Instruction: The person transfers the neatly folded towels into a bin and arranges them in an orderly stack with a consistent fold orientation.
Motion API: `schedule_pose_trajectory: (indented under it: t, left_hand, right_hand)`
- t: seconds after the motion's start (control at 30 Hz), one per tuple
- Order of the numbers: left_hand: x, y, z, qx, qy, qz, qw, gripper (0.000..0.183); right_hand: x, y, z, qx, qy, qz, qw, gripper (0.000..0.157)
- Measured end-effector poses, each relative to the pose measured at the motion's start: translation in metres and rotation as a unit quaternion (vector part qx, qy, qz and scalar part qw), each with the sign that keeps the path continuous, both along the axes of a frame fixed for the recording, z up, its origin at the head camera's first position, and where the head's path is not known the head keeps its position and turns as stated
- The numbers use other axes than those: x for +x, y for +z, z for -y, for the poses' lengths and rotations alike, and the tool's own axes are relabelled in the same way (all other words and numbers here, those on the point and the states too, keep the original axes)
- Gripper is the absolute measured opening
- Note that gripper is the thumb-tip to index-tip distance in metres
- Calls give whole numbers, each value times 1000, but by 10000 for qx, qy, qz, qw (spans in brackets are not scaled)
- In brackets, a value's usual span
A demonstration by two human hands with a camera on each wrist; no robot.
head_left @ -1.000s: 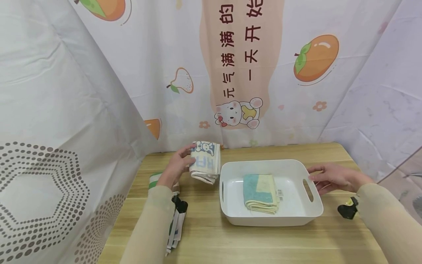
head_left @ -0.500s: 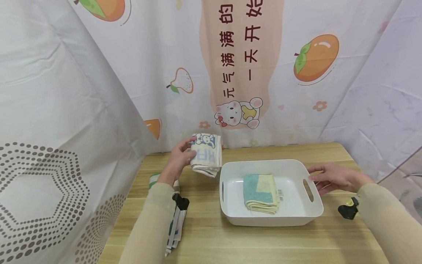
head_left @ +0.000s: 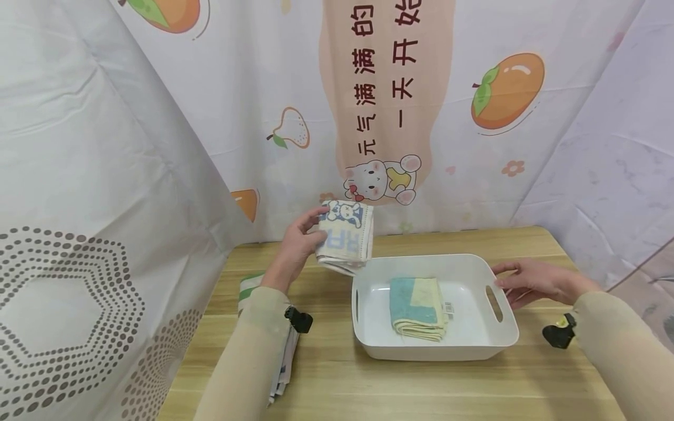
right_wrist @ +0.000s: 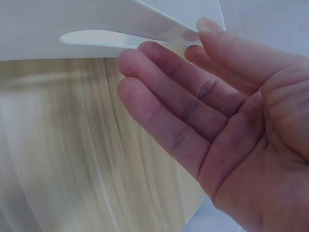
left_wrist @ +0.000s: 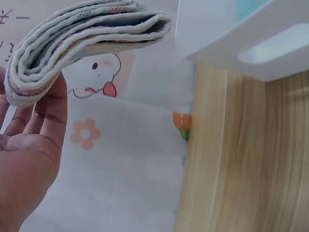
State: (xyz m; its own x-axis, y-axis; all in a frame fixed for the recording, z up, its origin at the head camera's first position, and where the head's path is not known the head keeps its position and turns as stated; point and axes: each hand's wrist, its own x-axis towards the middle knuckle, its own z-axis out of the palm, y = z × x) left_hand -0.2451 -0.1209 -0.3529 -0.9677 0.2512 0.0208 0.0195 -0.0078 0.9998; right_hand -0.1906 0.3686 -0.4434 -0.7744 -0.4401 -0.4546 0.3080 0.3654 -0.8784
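My left hand point(head_left: 300, 245) grips the left edge of a folded towel point(head_left: 346, 231), cream and blue with a cartoon animal print. In the left wrist view, the towel's layered folds point(left_wrist: 87, 41) show above my fingers. It is held up beside the far left corner of a white plastic basket point(head_left: 421, 353). Inside the basket lies a folded teal and pale yellow towel point(head_left: 413, 304) with a tag. My right hand point(head_left: 537, 280) is at the basket's right handle side, fingers extended and thumb close to the rim; whether it touches is unclear.
More folded towels point(head_left: 284, 371), one with green stripes point(head_left: 247, 286), lie on the left of the wooden table point(head_left: 400, 389), partly hidden by my left forearm. A printed curtain point(head_left: 295, 181) hangs along the table's back edge. Each sleeve has a black wrist camera.
My left hand has raised the cream and blue towel and carried it right, toward the basket. The right hand and the basket have stayed in place.
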Motion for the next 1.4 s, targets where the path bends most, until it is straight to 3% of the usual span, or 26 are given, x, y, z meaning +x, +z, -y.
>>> schedule_pose_trajectory:
  t: [0.2, 0.4, 0.6, 0.77, 1.0, 1.4]
  left_hand:
    - [-8, -12, -10, 286, -111, -118, 9995, 49]
    - [-7, -12, -20, 254, -248, -258, 9990, 45]
    - [-3, -11, -31, -193, -386, -276, 9987, 42]
    - [0, -11, -39, -642, -590, -397, 9954, 41]
    - [6, -11, -49, -933, -1157, -441, 9879, 39]
    - [15, -15, -66, -1775, -1559, -575, 9700, 39]
  right_hand:
    - [-2, 4, -1, 307, 32, -176, 9994, 62]
    - [-4, 11, 0, 560, -55, -453, 9974, 62]
    - [-7, 21, 7, 836, -237, -956, 9916, 57]
    - [-9, 31, 11, 1250, -370, -1428, 9811, 58]
    - [-10, 47, 24, 1616, -236, -1815, 9697, 58]
    - [-14, 69, 68, 1577, 307, -2198, 9622, 48]
